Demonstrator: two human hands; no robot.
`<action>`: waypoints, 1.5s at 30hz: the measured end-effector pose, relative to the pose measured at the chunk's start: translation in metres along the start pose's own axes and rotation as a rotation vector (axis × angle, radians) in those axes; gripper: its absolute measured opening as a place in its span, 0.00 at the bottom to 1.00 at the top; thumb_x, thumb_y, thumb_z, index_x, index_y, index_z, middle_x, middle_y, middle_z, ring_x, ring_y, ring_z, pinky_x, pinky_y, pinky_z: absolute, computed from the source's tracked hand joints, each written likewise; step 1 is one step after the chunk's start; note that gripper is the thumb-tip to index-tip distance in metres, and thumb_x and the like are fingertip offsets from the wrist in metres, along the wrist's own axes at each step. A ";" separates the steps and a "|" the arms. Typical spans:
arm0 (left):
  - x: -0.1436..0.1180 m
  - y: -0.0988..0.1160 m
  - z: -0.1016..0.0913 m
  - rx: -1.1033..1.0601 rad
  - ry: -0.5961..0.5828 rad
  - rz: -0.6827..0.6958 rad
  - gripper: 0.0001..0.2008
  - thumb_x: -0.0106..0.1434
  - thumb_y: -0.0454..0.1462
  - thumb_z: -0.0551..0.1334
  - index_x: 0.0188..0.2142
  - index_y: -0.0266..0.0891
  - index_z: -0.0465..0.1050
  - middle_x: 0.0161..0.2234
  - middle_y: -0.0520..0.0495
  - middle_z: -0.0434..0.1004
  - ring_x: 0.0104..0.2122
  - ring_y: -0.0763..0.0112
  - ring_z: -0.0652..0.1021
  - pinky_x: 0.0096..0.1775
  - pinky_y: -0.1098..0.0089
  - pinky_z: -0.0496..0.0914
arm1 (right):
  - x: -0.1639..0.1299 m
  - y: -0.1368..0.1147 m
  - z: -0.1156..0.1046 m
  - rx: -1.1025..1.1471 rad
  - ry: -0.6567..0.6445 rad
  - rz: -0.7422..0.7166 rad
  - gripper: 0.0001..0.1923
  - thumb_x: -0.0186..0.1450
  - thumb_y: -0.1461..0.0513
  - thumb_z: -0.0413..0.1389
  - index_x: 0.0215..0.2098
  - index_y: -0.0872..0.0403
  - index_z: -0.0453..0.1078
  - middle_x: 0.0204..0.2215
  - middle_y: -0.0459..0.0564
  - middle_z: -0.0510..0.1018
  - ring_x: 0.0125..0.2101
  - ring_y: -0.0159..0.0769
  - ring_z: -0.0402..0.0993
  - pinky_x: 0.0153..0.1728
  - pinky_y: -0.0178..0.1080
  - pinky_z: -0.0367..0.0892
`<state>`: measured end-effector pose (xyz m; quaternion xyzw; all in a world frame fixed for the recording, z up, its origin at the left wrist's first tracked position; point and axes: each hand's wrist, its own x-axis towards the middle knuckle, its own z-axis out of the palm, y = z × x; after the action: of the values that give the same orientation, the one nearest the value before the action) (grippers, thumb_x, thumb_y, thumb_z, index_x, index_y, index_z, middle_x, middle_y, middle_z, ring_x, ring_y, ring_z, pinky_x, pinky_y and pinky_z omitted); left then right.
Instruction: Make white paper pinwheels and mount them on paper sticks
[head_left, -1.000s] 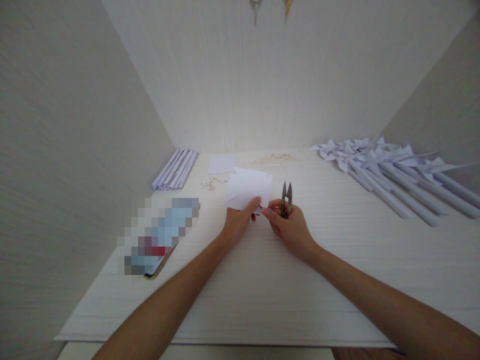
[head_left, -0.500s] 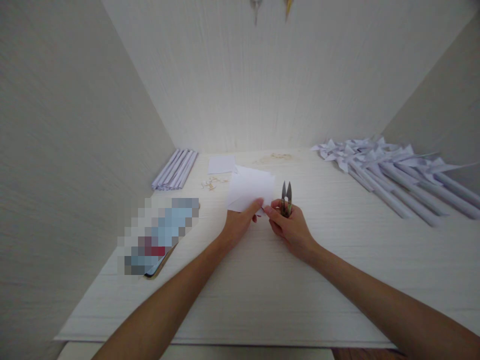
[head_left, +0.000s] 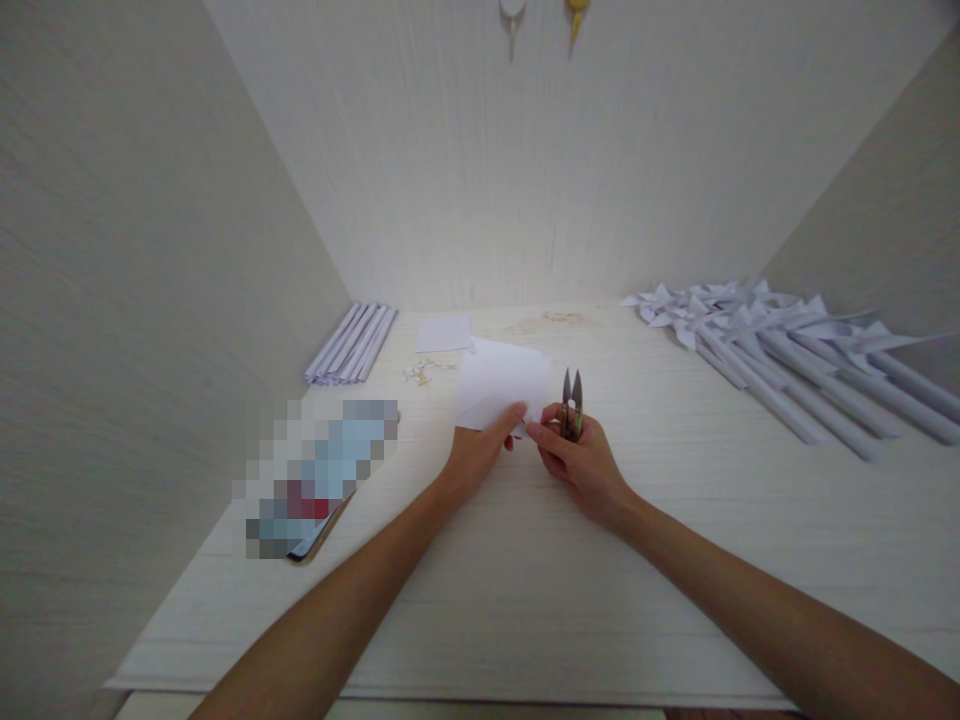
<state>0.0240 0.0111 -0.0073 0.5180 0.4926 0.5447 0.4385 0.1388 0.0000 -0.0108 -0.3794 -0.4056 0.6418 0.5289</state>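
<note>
many pinwheels point(head_left: 776, 335) lie right, rolled tubes point(head_left: 351, 345) left; left hand point(head_left: 480, 452) pinches white paper point(head_left: 499, 385); right hand point(head_left: 586, 465) grips snips point(head_left: 566, 408).

- The person's bare left forearm point(head_left: 367, 585) slants up from the lower left.
- The bare left hand point(head_left: 480, 452) grips — thumb point(head_left: 510, 415) uppermost.
- The bare right forearm point(head_left: 720, 570) angles in from the lower right.
- The bare right hand point(head_left: 579, 462) curls inward — thumb tip point(head_left: 535, 430) just beside the left thumb.
</note>
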 end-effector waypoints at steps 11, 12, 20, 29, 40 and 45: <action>0.000 0.001 0.001 0.016 0.022 -0.025 0.13 0.49 0.40 0.59 0.13 0.38 0.61 0.12 0.55 0.62 0.14 0.78 0.64 0.20 0.74 0.61 | 0.001 -0.001 0.000 -0.022 0.003 -0.009 0.15 0.49 0.56 0.59 0.21 0.55 0.59 0.06 0.33 0.54 0.07 0.17 0.45 0.07 0.26 0.37; 0.000 0.001 0.001 0.015 0.028 -0.029 0.13 0.49 0.40 0.59 0.13 0.38 0.61 0.11 0.55 0.62 0.14 0.78 0.64 0.20 0.74 0.60 | 0.001 0.000 0.000 -0.021 0.004 -0.008 0.15 0.48 0.56 0.59 0.21 0.55 0.59 0.06 0.33 0.54 0.07 0.17 0.45 0.07 0.26 0.37; 0.000 -0.002 0.001 -0.013 0.021 -0.019 0.13 0.49 0.40 0.60 0.14 0.37 0.61 0.12 0.56 0.61 0.14 0.78 0.64 0.19 0.75 0.60 | 0.002 0.001 0.001 -0.025 0.016 0.002 0.14 0.47 0.58 0.60 0.22 0.55 0.58 0.06 0.32 0.55 0.07 0.18 0.45 0.07 0.26 0.38; 0.001 -0.005 0.000 -0.052 0.001 0.001 0.12 0.49 0.40 0.60 0.16 0.36 0.63 0.14 0.54 0.64 0.15 0.78 0.65 0.17 0.76 0.60 | 0.002 0.003 -0.001 -0.088 0.009 -0.016 0.15 0.49 0.56 0.59 0.22 0.55 0.58 0.07 0.33 0.55 0.08 0.19 0.46 0.08 0.26 0.40; 0.001 -0.003 0.001 -0.035 -0.021 -0.034 0.11 0.49 0.39 0.60 0.15 0.37 0.62 0.12 0.55 0.62 0.14 0.79 0.64 0.17 0.76 0.60 | 0.003 0.006 -0.003 -0.173 0.027 -0.058 0.15 0.50 0.56 0.58 0.20 0.54 0.56 0.08 0.34 0.56 0.09 0.19 0.47 0.09 0.28 0.41; 0.003 -0.007 0.000 -0.052 -0.007 -0.031 0.11 0.49 0.40 0.59 0.16 0.36 0.63 0.14 0.55 0.64 0.14 0.79 0.65 0.17 0.76 0.60 | 0.002 0.002 -0.001 -0.096 0.007 -0.048 0.15 0.51 0.54 0.57 0.23 0.54 0.57 0.09 0.33 0.52 0.08 0.19 0.45 0.09 0.27 0.39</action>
<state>0.0238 0.0148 -0.0135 0.5008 0.4847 0.5487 0.4617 0.1391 0.0017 -0.0128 -0.3966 -0.4430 0.6075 0.5267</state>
